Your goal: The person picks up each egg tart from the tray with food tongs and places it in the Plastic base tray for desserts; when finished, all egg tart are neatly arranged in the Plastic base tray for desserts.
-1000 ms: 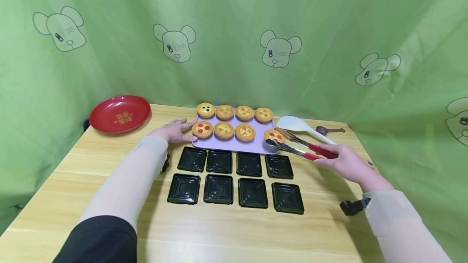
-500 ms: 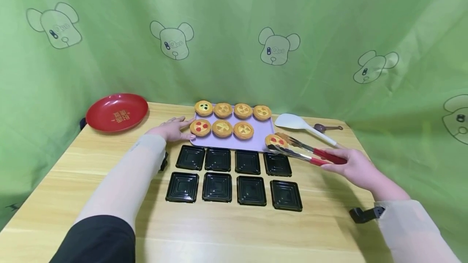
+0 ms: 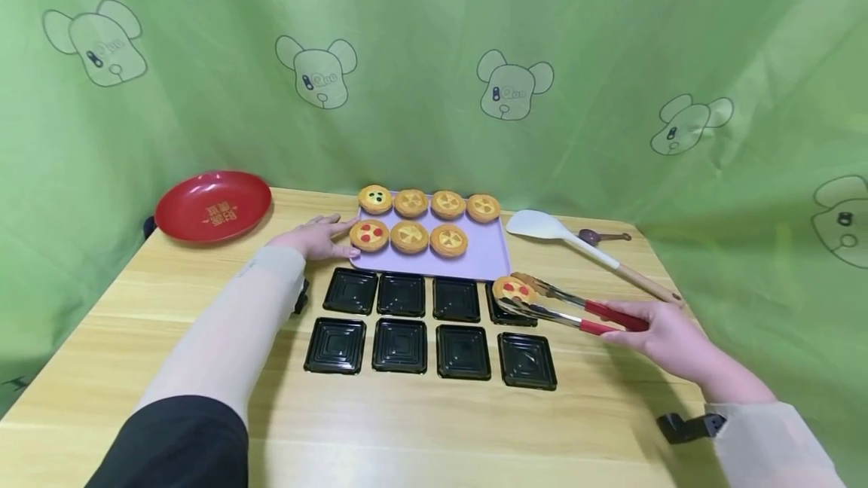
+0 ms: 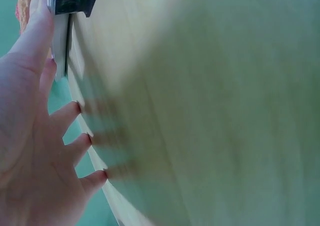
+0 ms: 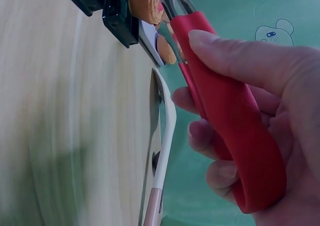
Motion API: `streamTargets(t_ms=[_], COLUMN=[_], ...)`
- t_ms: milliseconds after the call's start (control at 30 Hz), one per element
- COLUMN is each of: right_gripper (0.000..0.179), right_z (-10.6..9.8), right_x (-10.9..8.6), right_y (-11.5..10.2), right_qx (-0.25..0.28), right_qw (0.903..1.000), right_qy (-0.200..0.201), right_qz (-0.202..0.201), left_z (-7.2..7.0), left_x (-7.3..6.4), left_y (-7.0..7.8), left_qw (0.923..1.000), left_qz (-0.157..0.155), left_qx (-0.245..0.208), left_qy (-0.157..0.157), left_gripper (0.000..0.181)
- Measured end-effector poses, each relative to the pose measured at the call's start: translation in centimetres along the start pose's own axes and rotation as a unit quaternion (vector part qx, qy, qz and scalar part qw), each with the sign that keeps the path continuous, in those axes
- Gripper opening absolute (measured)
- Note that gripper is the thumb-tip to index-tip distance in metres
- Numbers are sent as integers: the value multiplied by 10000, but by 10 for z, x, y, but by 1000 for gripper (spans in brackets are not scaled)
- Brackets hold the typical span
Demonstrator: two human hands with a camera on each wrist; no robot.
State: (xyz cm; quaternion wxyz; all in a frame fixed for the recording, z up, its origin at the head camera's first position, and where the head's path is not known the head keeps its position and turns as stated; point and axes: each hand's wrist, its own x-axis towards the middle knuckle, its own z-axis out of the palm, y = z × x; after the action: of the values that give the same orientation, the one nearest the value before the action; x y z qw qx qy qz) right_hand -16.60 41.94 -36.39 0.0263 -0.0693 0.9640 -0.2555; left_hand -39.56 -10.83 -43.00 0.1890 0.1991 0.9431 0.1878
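Observation:
My right hand [image 3: 667,341] grips red-handled metal tongs [image 5: 225,100], thumb on one handle and fingers curled round the other. Between the tongs' tips is an egg tart [image 3: 513,289] with red toppings, held over the back-right black square tray [image 3: 511,318]. My left hand [image 3: 315,238] rests at the left edge of a lilac baking tray [image 3: 484,254]. Its thumb and index finger touch that edge, and the other fingertips [image 4: 87,138] are spread on the table. On the lilac tray sit several tarts, among them a red-topped tart [image 3: 369,236] and a dark-dotted tart [image 3: 375,199].
Several black square trays, such as the front-left one [image 3: 335,346], lie in two rows before the lilac tray. A red plate [image 3: 213,206] stands at back left. A white spatula [image 3: 539,225] with a wooden handle and a small brown spoon [image 3: 603,236] lie at right. Green curtain [image 3: 420,119] surrounds the table.
My right hand has brought the tongs and red-topped tart off the lilac tray, toward me, over the back-right black tray. My left hand has stayed at the lilac tray's edge.

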Motion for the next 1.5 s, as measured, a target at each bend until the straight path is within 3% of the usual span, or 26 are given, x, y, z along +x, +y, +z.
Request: streamTargets(t_ms=[267, 700, 967, 1133, 1267, 1500], right_gripper=[60, 69, 73, 68, 62, 50], right_z=[5, 7, 3, -2, -6, -3], right_x=[-3, -1, -2, 1, 11, 40], right_y=[3, 0, 4, 1, -7, -27], right_qx=[183, -1, -22, -22, -149, 33], right_qw=[9997, 9988, 9994, 10000, 9988, 9988], right_qy=[-85, -204, -168, 39, 252, 230], right_qz=[160, 447, 315, -38, -381, -435], left_z=[1, 2, 3, 5, 5, 4], left_x=[-1, 1, 4, 4, 4, 4], left_y=[0, -2, -4, -5, -6, -6], left_qw=[10000, 9999, 9999, 9999, 9999, 9999], left_qz=[12, 10, 26, -4, -10, 26], left_qx=[-6, -15, -24, -36, -48, -45], left_qy=[55, 103, 115, 125, 126, 129], left_gripper=[84, 84, 85, 85, 85, 84])
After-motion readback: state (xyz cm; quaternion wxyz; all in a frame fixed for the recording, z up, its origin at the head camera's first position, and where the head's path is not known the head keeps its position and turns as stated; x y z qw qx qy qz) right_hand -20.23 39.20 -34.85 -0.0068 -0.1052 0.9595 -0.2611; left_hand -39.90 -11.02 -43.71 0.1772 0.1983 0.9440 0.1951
